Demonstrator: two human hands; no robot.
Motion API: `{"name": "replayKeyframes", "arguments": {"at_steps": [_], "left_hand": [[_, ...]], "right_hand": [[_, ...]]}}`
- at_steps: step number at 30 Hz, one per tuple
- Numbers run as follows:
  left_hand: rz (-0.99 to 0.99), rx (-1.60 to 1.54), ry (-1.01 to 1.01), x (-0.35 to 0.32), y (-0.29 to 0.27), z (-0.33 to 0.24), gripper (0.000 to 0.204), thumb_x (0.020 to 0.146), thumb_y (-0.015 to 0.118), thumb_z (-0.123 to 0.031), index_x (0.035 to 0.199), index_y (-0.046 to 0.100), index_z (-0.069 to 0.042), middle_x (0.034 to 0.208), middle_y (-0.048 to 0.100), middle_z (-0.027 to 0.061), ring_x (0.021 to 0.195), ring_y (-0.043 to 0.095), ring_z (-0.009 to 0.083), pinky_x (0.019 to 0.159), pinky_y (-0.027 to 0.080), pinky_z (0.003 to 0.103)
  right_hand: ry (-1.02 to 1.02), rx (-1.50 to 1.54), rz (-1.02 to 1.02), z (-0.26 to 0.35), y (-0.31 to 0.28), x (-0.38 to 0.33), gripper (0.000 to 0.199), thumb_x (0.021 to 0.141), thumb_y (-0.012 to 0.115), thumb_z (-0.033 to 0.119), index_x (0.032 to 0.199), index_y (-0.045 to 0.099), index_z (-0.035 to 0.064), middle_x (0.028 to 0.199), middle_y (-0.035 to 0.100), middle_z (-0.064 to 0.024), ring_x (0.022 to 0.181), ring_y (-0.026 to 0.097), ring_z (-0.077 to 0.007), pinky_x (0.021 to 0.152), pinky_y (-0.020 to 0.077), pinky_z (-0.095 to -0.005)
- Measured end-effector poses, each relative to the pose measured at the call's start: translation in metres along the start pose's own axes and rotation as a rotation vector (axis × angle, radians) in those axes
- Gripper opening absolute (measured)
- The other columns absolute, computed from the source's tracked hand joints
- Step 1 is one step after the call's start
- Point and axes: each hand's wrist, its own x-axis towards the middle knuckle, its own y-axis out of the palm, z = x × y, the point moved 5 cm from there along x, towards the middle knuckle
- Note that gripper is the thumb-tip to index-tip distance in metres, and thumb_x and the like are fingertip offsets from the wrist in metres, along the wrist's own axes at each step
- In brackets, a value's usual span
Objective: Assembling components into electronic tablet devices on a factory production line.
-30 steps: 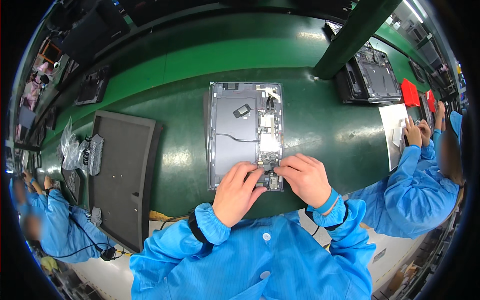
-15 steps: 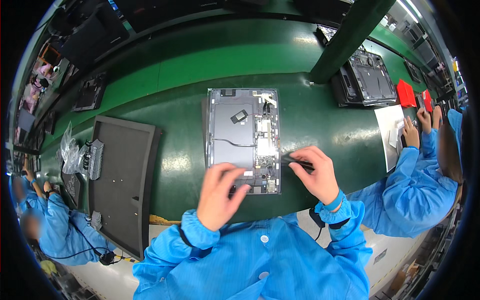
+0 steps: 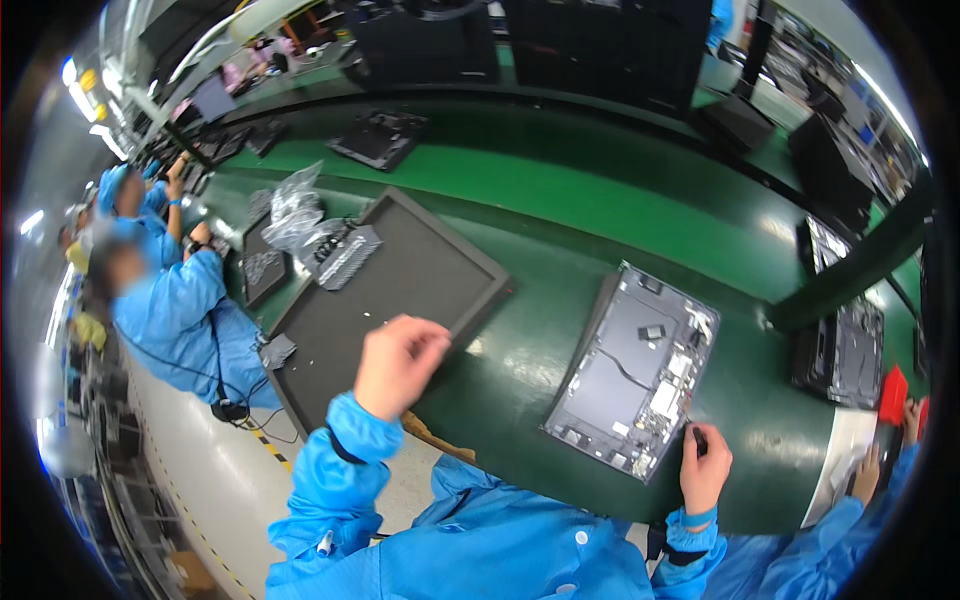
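1. A long green conveyor belt [image 3: 560, 200] was seen running across the view; everything below is placed relative to the opened laptop base lying on it.
2. A large dark flat tray [image 3: 400, 290] was laid on the belt to the left of the laptop base, well apart from it, with clear plastic bags [image 3: 295, 215] and a small grey ribbed part [image 3: 348, 256] at its far left corner.
3. The opened laptop base [image 3: 635, 370], grey, with boards and cables exposed, was lying flat and turned at a slant on the belt's near side.
4. A 2nd opened unit [image 3: 845, 345], darker, was seen to the right of the laptop base, beyond a dark green post [image 3: 850, 280].
5. The left hand [image 3: 397, 365] was held above the tray's near right corner, left of the laptop base, fingers curled loosely inward; whether anything was pinched could not be told.
6. The right hand [image 3: 705, 470] was placed at the laptop base's near right corner, fingers closed around a thin dark tool [image 3: 692, 432] whose tip was touching that corner.
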Motion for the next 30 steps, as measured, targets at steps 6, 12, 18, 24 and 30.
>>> {"name": "replayKeyframes", "arguments": {"at_steps": [6, 12, 18, 24, 30], "left_hand": [[-0.307, 0.361, -0.049, 0.052, -0.081, 0.135, 0.016, 0.078, 0.068, -0.005, 0.094, 0.07, -0.001, 0.077, 0.067, 0.0104, 0.065, 0.063, 0.0166, 0.063, 0.051, 0.029], [-0.394, 0.53, -0.048, 0.102, -0.077, 0.164, 0.026, 0.076, 0.065, -0.007, 0.101, 0.071, -0.006, 0.082, 0.061, 0.0142, 0.078, 0.063, 0.031, 0.074, 0.051, 0.04], [-0.373, 0.628, -0.046, 0.119, -0.063, 0.164, 0.025, 0.076, 0.064, -0.01, 0.099, 0.073, -0.008, 0.086, 0.061, 0.0158, 0.083, 0.062, 0.0334, 0.078, 0.05, 0.042], [-0.39, 0.604, -0.052, 0.123, -0.062, 0.171, 0.028, 0.075, 0.068, -0.014, 0.102, 0.072, -0.01, 0.09, 0.059, 0.0168, 0.088, 0.059, 0.0343, 0.082, 0.049, 0.043], [-0.346, 0.655, -0.171, 0.124, -0.06, 0.169, 0.028, 0.077, 0.068, -0.014, 0.105, 0.07, -0.009, 0.103, 0.057, 0.015, 0.103, 0.053, 0.0344, 0.09, 0.045, 0.043]], "right_hand": [[0.028, 0.005, -0.009, 0.003, 0.006, 0.002, 0.005, 0.083, 0.062, 0.004, 0.087, 0.065, 0.0018, 0.078, 0.063, -0.0119, 0.067, 0.06, -0.0224, 0.059, 0.046, -0.0313], [-0.001, -0.009, -0.075, 0.001, 0.007, 0.001, 0.005, 0.081, 0.063, 0.004, 0.086, 0.065, 0.002, 0.078, 0.063, -0.0115, 0.066, 0.061, -0.0219, 0.058, 0.0469, -0.0309], [0.047, 0.011, -0.084, -0.006, 0.007, -0.001, 0.008, 0.078, 0.063, 0.003, 0.086, 0.065, 0.0021, 0.077, 0.064, -0.0116, 0.065, 0.062, -0.0232, 0.061, 0.0484, -0.0324], [0.057, 0.015, -0.102, -0.007, 0.007, 0.0, 0.01, 0.075, 0.063, 0.003, 0.084, 0.065, 0.0026, 0.075, 0.063, -0.012, 0.066, 0.062, -0.0243, 0.062, 0.0486, -0.033], [0.057, 0.032, -0.101, -0.006, 0.006, 0.001, 0.01, 0.075, 0.063, 0.003, 0.084, 0.065, 0.0027, 0.075, 0.064, -0.0117, 0.066, 0.063, -0.024, 0.063, 0.0491, -0.0328]]}}
